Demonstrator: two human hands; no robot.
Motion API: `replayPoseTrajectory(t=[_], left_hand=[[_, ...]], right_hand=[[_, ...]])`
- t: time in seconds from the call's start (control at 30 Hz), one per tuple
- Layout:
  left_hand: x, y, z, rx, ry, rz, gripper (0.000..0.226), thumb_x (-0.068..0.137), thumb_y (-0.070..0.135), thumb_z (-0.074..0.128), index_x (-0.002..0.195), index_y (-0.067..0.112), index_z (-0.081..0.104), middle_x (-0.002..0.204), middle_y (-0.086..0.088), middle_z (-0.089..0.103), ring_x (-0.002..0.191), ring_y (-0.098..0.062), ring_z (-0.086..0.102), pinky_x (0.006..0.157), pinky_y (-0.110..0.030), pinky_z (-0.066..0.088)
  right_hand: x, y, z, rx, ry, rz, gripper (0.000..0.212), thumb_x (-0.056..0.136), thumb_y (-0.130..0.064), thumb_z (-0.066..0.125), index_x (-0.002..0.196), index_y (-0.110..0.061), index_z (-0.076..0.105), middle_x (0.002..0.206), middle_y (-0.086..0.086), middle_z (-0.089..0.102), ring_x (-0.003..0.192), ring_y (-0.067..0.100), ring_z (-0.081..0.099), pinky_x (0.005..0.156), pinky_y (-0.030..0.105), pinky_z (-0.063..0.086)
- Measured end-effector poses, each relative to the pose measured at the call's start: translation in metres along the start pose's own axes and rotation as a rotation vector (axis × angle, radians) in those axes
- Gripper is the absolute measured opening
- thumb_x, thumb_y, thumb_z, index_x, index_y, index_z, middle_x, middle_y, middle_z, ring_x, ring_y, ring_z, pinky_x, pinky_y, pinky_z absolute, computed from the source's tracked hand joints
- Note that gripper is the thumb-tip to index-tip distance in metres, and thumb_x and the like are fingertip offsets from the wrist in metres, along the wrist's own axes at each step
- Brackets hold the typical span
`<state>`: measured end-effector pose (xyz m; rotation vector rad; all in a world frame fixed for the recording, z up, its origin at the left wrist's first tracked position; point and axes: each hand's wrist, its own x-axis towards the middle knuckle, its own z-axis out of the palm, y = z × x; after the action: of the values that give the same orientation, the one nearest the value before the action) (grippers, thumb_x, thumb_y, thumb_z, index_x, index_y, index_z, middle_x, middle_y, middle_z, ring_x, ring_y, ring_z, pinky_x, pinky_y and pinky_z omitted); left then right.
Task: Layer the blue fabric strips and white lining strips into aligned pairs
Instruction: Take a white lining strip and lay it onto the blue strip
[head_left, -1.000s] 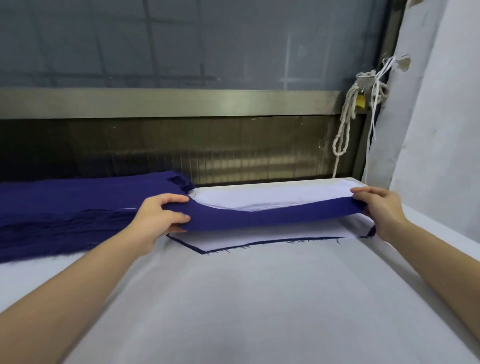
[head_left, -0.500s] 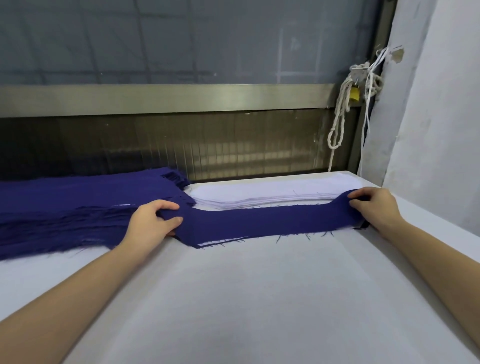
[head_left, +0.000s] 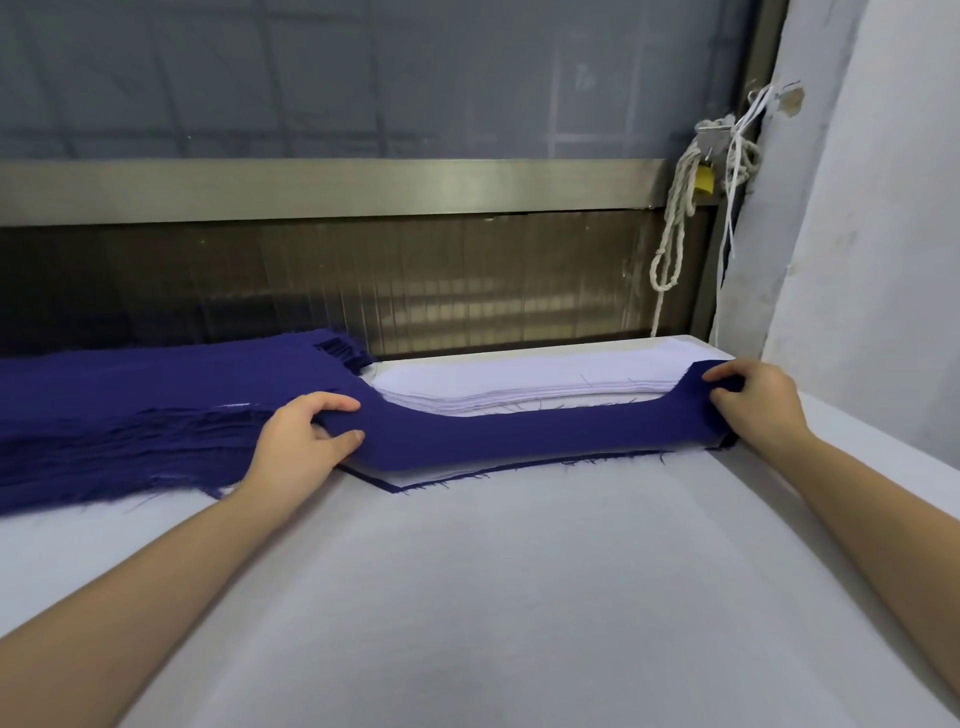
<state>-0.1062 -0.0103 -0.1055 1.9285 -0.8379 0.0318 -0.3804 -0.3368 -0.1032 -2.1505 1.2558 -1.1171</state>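
Hands hold one blue strip (head_left: 519, 434) by its ends over the table (head_left: 493, 597). The left hand (head_left: 306, 441) pinches the left end between thumb and curled fingers; the right hand (head_left: 756, 405) curls round the right end. White lining (head_left: 415, 477) peeks out beneath it, between the blue pile (head_left: 130, 410) and the white stack (head_left: 519, 382).

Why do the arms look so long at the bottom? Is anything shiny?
Head view: the wide-angle lens stretches the forearms near the edges; soft light, dull sheen on the metal rail, no hard shadows on the table; the blue strip looks sharp.
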Motion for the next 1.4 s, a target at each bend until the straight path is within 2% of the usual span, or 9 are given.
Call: replayPoseTrajectory(t=[0.1,0.2,0.4,0.7,0.83,1.0,1.13,1.27,1.4], left_hand=[[-0.002,0.001,0.003,0.115,-0.009,0.062,0.027,0.079,0.006,0.072,0.099,0.023,0.063,0.078,-0.002,0.059,0.063,-0.019,0.057,0.060,-0.014,0.039],[-0.003,0.003,0.004,0.165,-0.009,0.103,0.028,0.079,0.004,0.071,0.096,0.024,0.061,0.085,0.002,0.055,0.061,-0.014,0.053,0.059,-0.007,0.039],[-0.002,0.001,0.005,0.227,-0.008,0.132,0.028,0.078,0.003,0.071,0.099,0.019,0.063,0.101,0.004,0.052,0.064,-0.017,0.055,0.061,-0.012,0.035],[-0.001,-0.002,0.005,0.303,-0.006,0.153,0.033,0.076,0.003,0.072,0.101,0.021,0.062,0.100,0.007,0.050,0.063,-0.008,0.051,0.060,-0.011,0.034],[0.000,-0.005,0.006,0.351,-0.035,0.133,0.035,0.077,0.006,0.071,0.108,0.021,0.061,0.107,0.007,0.050,0.081,-0.014,0.048,0.076,-0.027,0.041],[0.000,-0.006,0.006,0.409,-0.080,0.068,0.037,0.080,0.014,0.069,0.116,0.020,0.060,0.120,0.001,0.054,0.092,-0.018,0.051,0.081,-0.029,0.040],[0.000,-0.005,0.006,0.528,-0.187,0.027,0.044,0.087,0.020,0.060,0.130,0.019,0.053,0.134,-0.001,0.052,0.124,-0.024,0.044,0.100,-0.035,0.038],[0.000,0.000,0.004,0.569,-0.254,0.018,0.044,0.088,0.018,0.057,0.131,0.025,0.052,0.135,-0.002,0.050,0.126,-0.027,0.040,0.103,-0.038,0.036],[0.000,0.004,0.003,0.409,-0.262,0.058,0.038,0.085,0.003,0.057,0.114,0.027,0.062,0.126,0.004,0.057,0.120,-0.018,0.047,0.100,-0.033,0.039]], right_hand=[[-0.001,0.000,-0.001,-0.064,-0.026,0.013,0.031,0.081,0.005,0.051,0.103,-0.007,0.069,0.113,0.016,0.064,0.104,0.033,0.054,0.083,0.033,0.041],[-0.001,0.001,-0.001,-0.093,-0.040,0.016,0.031,0.082,0.005,0.051,0.105,-0.007,0.068,0.115,0.016,0.064,0.105,0.034,0.054,0.085,0.034,0.042],[-0.001,0.003,0.000,-0.120,-0.044,0.006,0.031,0.083,0.004,0.052,0.108,-0.008,0.067,0.116,0.016,0.063,0.105,0.034,0.054,0.084,0.033,0.041],[0.000,0.006,0.000,-0.167,-0.087,0.049,0.034,0.078,0.004,0.054,0.107,-0.009,0.066,0.114,0.014,0.063,0.104,0.033,0.054,0.078,0.031,0.040],[0.000,0.008,0.001,-0.249,-0.149,0.057,0.032,0.081,-0.001,0.055,0.111,-0.010,0.063,0.118,0.012,0.061,0.109,0.033,0.052,0.086,0.036,0.043],[-0.002,0.004,0.003,-0.435,-0.208,0.062,0.024,0.088,-0.022,0.056,0.110,-0.015,0.061,0.116,0.012,0.060,0.111,0.036,0.046,0.087,0.038,0.038],[-0.002,0.002,0.003,-0.499,-0.231,0.064,0.028,0.091,-0.027,0.053,0.116,-0.016,0.057,0.121,0.012,0.057,0.114,0.036,0.044,0.089,0.038,0.035],[-0.004,0.000,0.004,-0.437,-0.235,0.039,0.033,0.091,-0.019,0.053,0.124,-0.018,0.054,0.127,0.010,0.055,0.116,0.036,0.044,0.093,0.040,0.036],[-0.006,-0.002,0.004,-0.332,-0.219,0.006,0.036,0.087,-0.009,0.055,0.121,-0.020,0.056,0.126,0.007,0.057,0.116,0.033,0.048,0.095,0.040,0.037]])
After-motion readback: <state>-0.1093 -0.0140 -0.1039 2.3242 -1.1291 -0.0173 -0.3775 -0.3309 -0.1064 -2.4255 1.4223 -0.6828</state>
